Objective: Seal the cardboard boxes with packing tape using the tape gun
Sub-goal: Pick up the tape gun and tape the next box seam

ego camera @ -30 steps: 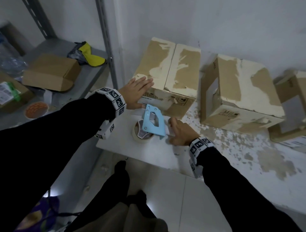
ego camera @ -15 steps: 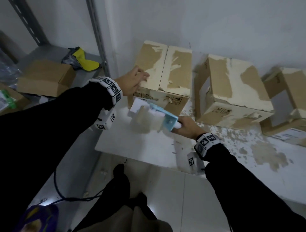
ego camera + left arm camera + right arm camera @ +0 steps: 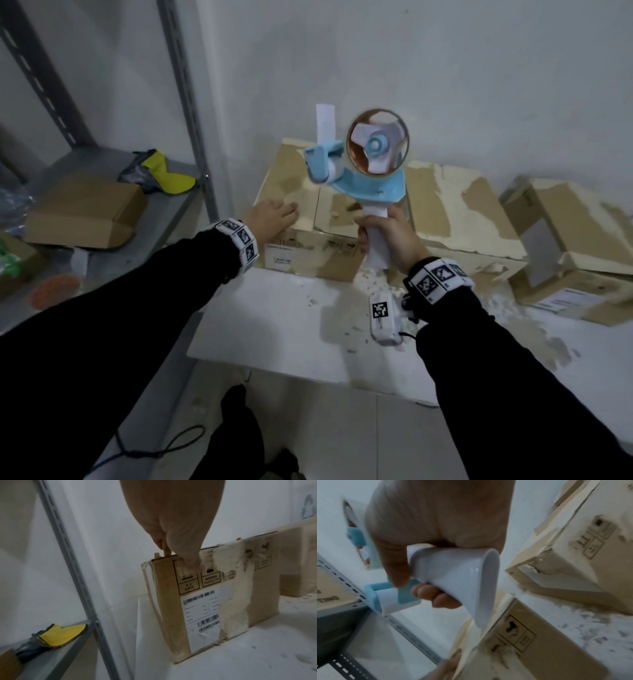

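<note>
A light-blue plastic tape gun with a white handle [image 3: 368, 178] is held upright in the air above the leftmost brown cardboard box with torn, whitish patches [image 3: 308, 219]. The gun's roll of clear packing tape [image 3: 376, 147] faces the camera, and a short white strip [image 3: 325, 125] stands straight up from the roller end at the left. The right hand [image 3: 394, 236] has its grip clenched around the white handle [image 3: 453, 577], thumb across one side and fingertips [image 3: 426, 592] curled under the other, as the right wrist view shows.

The left hand [image 3: 270, 219] rests on the box's near left top corner, its grip released with fingers laid over the top; the left wrist view shows the thumb [image 3: 192, 559] reaching down onto the front face above a white barcode label [image 3: 200, 616]. The two top flaps of this box lie closed.

The box stands on a white table [image 3: 274, 325] littered with pale paper flecks, against a white wall. To its right sit two more worn cardboard boxes [image 3: 462, 212] [image 3: 565, 246]. To the left, a grey metal shelf [image 3: 102, 253] carries a flat brown carton [image 3: 85, 212] and a yellow-and-grey object [image 3: 161, 171].
</note>
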